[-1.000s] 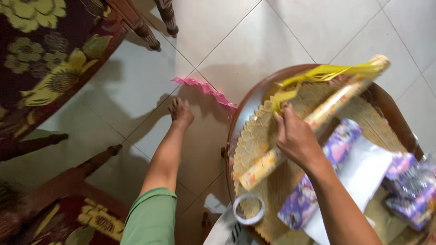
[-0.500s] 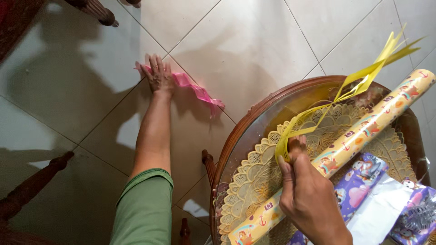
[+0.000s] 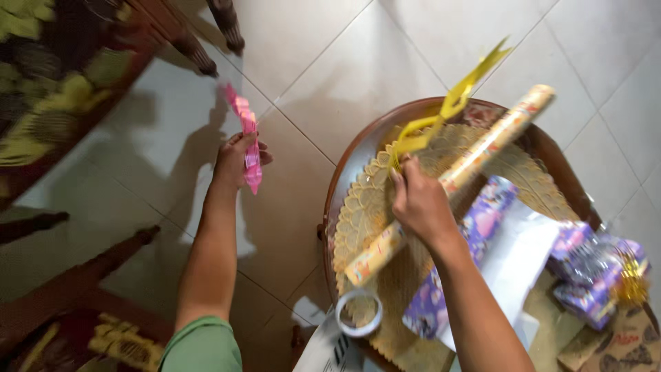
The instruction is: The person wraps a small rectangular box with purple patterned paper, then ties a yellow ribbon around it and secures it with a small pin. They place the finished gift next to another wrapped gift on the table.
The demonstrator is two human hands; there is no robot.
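Observation:
My left hand (image 3: 237, 160) is out over the tiled floor, gripping a pink ribbon (image 3: 246, 135) that stands up from the fingers. My right hand (image 3: 420, 201) is over the round wooden table (image 3: 344, 172), pinching a yellow ribbon (image 3: 447, 110) that fans upward. Under that hand lies a long roll of patterned wrapping paper (image 3: 475, 158), slanting across a woven yellow mat (image 3: 368, 207). A purple wrapped roll (image 3: 461, 248) lies beside it.
A tape roll (image 3: 358, 313) sits at the table's near edge. White paper (image 3: 516, 262) and a purple wrapped gift with a gold bow (image 3: 595, 272) lie to the right. Dark wooden chair legs (image 3: 206, 34) and floral cushions (image 3: 55, 76) stand at the left.
My left hand picked the pink ribbon up off the floor and now holds it raised. My right hand stayed on the yellow ribbon over the table.

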